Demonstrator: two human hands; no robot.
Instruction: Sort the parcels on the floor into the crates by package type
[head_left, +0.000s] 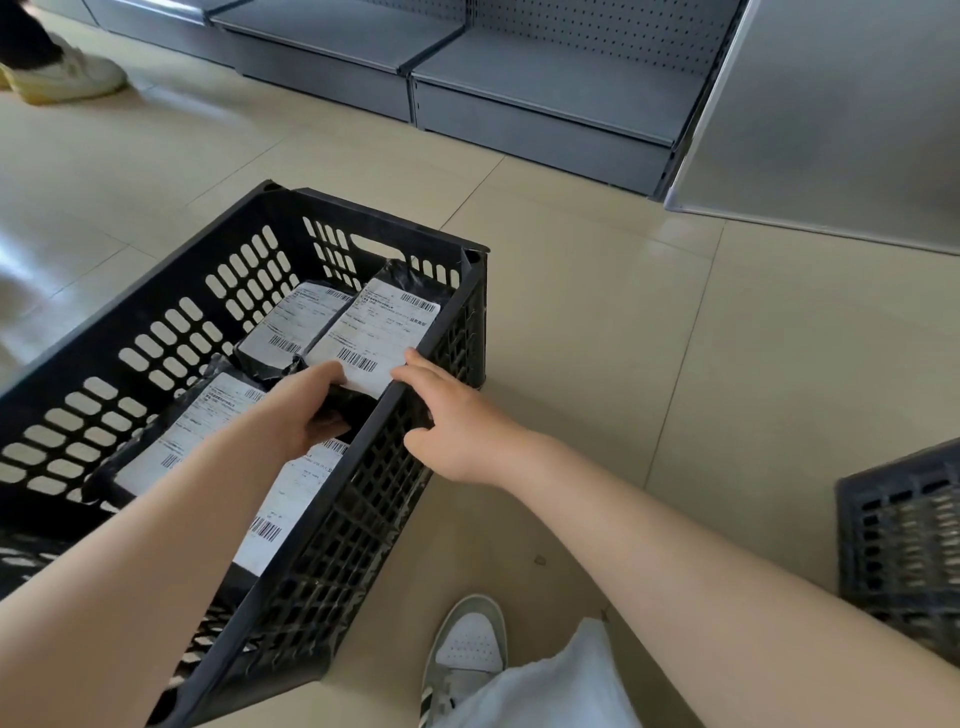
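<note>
Head view: left hand (311, 410) fingers curl round a black poly-bag parcel with white label (374, 332), lowering it into the black slotted plastic crate (171, 332) at 10 o'clock. Right hand (452, 421) fingers loosely spread on the rim. Three similar parcels already inside; second dark crate (904, 545) at 4 o'clock; no loose parcels in view.

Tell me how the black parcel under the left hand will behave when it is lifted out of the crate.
The black parcel is probably soft rather than stiff: its plastic wrap is wrinkled and bunches up where the left hand grips its end. The glossy film may be a bit slippery. It looks flat, so it should not roll, and will likely sag if held by one end over the crate.
</note>
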